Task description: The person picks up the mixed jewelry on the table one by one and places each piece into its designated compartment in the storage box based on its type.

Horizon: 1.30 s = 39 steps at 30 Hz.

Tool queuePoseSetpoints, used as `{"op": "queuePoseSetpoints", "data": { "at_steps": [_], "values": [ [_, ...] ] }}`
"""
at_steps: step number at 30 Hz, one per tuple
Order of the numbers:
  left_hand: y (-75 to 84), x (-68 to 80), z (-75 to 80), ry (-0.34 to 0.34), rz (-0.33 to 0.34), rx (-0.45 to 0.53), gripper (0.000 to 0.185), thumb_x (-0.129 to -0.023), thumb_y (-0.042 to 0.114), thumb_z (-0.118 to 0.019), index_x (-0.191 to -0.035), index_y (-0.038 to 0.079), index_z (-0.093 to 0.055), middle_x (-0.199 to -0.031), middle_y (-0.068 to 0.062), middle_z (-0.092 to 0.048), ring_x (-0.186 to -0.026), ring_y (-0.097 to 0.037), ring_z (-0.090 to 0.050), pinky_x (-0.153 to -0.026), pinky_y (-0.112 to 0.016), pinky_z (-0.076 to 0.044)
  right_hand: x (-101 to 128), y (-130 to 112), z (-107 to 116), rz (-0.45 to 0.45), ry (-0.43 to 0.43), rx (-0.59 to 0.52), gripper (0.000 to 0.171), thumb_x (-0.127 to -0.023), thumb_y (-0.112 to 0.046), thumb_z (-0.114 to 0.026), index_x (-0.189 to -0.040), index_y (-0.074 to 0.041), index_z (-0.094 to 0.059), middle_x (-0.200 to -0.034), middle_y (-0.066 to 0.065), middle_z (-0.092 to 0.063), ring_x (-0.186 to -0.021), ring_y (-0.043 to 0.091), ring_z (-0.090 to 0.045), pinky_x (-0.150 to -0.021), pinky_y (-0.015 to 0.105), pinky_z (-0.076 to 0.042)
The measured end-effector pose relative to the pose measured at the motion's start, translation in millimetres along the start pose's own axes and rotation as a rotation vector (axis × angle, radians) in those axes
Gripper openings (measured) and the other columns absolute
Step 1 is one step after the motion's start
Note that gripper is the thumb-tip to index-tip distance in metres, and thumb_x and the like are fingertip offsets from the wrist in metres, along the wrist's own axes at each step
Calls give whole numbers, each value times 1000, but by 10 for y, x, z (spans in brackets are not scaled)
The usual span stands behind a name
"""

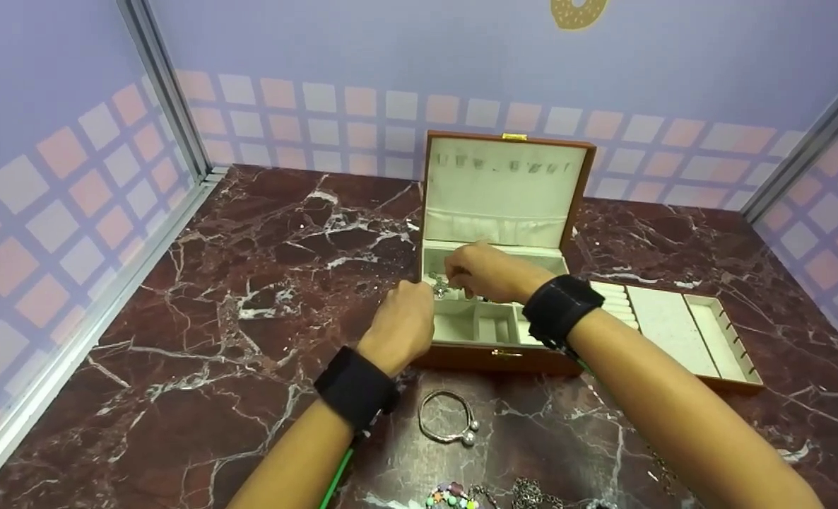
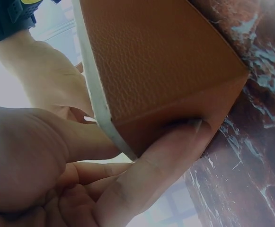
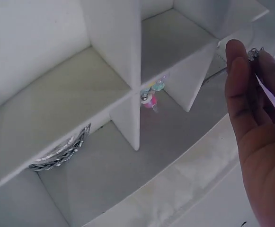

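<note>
A brown jewellery box (image 1: 493,357) stands open, its cream lid (image 1: 504,184) upright. My left hand (image 1: 406,319) grips the box's left wall. In the left wrist view its thumb (image 2: 168,153) presses the brown outer side (image 2: 151,61), and the fingers curl over the rim. My right hand (image 1: 477,272) reaches into the box's compartments and pinches a thin silver chain (image 3: 221,57) at the fingertips (image 3: 239,71). A pastel bead charm (image 3: 151,93) hangs at a white divider. A silver bracelet (image 3: 61,151) lies in a compartment below.
A cream insert tray (image 1: 673,325) lies on the marble table, right of the box. A silver bangle (image 1: 447,418) sits in front of the box. Coloured beads (image 1: 451,496) and a dark chain (image 1: 532,491) lie at the near edge. Walls close off three sides.
</note>
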<state>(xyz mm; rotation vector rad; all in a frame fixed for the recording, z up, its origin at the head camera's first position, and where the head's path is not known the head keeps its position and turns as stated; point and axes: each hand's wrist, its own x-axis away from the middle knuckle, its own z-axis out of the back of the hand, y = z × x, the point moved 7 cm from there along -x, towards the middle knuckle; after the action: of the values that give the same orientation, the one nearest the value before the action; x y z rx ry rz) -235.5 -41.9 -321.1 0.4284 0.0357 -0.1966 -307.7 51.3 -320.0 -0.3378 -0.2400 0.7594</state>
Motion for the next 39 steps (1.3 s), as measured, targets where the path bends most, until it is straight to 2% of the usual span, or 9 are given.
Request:
{"op": "queuePoseSetpoints", "data": {
  "at_steps": [7, 13, 17, 22, 28, 36, 39],
  "values": [
    [-3, -6, -8, -8, -2, 3, 19, -76, -14, -53, -86, -2, -63, -88, -22, -69, -77, -34, -69, -68, -39, -61, -64, -102, -68, 55, -2, 162, 6, -85, -3, -66, -80, -6, -68, -74, 4, -67, -64, 12, -56, -60, 23, -51],
    [-1, -9, -2, 20, -16, -17, 16, -79, -10, -52, -84, -1, -64, -89, -23, -69, -81, -36, -70, -69, -42, -61, -73, -114, -106, 98, -7, 225, 10, -83, -2, -66, -73, -4, -68, -65, 0, -59, -57, 10, -48, -53, 21, -42],
    [1, -7, -2, 28, -23, -24, 15, -79, -9, -53, -83, -1, -64, -89, -23, -70, -80, -36, -70, -68, -42, -61, -62, -97, -111, 97, -16, 229, 10, -84, -3, -67, -75, -5, -71, -68, 2, -67, -57, 11, -52, -54, 23, -48],
    [3, -7, 5, 19, -12, -21, 15, -80, -9, -52, -85, -2, -65, -88, -23, -70, -79, -36, -70, -67, -42, -61, -1, -117, -74, 101, -15, 223, 9, -86, -4, -66, -83, -6, -74, -78, 6, -72, -65, 15, -61, -63, 27, -56],
    [-9, -15, 12, -6, 8, -9, 17, -80, -9, -52, -89, -2, -64, -89, -22, -69, -79, -35, -70, -67, -40, -61, 187, -286, 56, 121, 46, 192, 7, -89, -9, -63, -88, -8, -70, -83, 3, -67, -73, 14, -62, -67, 25, -56],
    [-11, -16, 7, -20, 5, -12, 22, -76, -14, -54, -90, -2, -64, -92, -24, -69, -80, -35, -70, -68, -39, -61, 625, -671, 64, 222, 156, 356, 6, -87, -20, -67, -85, -15, -65, -85, -3, -59, -66, 10, -58, -59, 19, -51],
    [-18, -8, -1, -24, 7, -1, 24, -75, -15, -54, -92, -2, -64, -93, -24, -69, -81, -36, -70, -68, -39, -61, 776, -776, -25, 246, 140, 350, 9, -87, -24, -68, -83, -17, -64, -87, -5, -58, -67, 6, -56, -60, 15, -50]
  ]
}}
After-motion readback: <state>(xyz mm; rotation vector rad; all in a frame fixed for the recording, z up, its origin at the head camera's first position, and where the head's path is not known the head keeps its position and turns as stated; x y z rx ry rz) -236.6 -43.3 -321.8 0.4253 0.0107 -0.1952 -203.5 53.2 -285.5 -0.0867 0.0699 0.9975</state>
